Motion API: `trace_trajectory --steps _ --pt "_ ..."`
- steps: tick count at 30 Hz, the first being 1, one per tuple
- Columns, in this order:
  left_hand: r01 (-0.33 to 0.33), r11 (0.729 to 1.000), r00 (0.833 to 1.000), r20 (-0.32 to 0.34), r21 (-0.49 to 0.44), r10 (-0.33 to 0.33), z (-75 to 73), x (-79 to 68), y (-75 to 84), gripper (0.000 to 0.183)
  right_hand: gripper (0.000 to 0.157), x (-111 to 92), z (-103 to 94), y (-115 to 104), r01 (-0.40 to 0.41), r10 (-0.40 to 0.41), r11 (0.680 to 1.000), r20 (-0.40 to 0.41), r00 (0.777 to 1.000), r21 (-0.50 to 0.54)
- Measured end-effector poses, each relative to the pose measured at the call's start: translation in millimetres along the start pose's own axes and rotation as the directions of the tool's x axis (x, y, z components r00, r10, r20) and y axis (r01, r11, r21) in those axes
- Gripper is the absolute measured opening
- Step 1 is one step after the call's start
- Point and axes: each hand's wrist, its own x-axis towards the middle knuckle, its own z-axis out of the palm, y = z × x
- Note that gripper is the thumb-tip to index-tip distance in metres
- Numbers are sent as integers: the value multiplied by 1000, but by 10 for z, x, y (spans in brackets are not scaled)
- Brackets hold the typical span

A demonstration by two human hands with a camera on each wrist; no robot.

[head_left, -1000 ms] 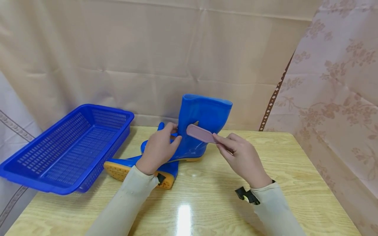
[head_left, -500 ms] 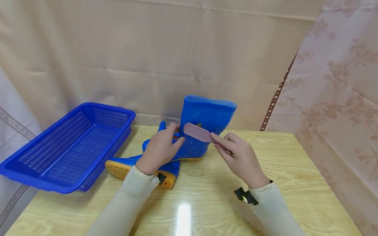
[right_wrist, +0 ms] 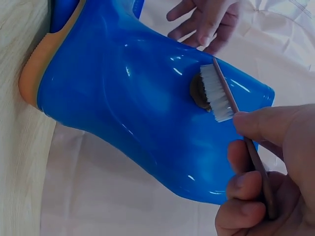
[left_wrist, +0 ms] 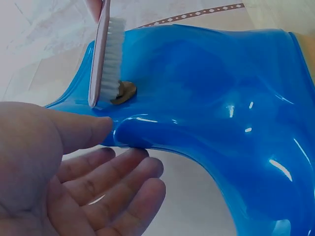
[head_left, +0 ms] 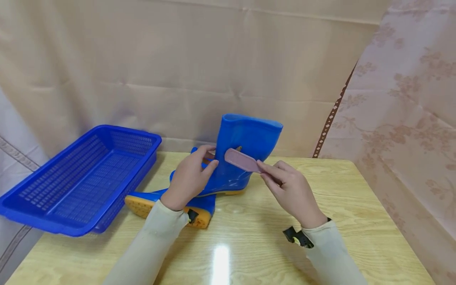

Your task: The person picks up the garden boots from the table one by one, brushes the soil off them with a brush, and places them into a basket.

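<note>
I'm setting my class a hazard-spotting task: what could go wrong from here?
Smearing: the brush meets the brown lump on the standing boot, so a stroke might spread it.
Tipping: the left hand lies loosely open at that boot's edge, not wrapped round it, so a firm scrub could shift it.
Mess: the lying boot is close by, so loosened bits might land there.

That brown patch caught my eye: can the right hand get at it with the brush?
Very likely yes: the right hand grips the brush, whose bristles appear to meet the brown patch on the boot. The left hand is at the boot's edge, clear of the patch.
</note>
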Motion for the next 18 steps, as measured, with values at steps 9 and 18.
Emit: trace_trajectory --steps 9,18 --pt "6 1000 1000 2 -28 -6 -2 -14 -6 42 34 6 -62 22 -38 39 999 40 998 -7" --pt "-7 1000 999 39 -16 8 -2 -13 11 42 36 14 -56 10 52 -51 998 -12 999 39"
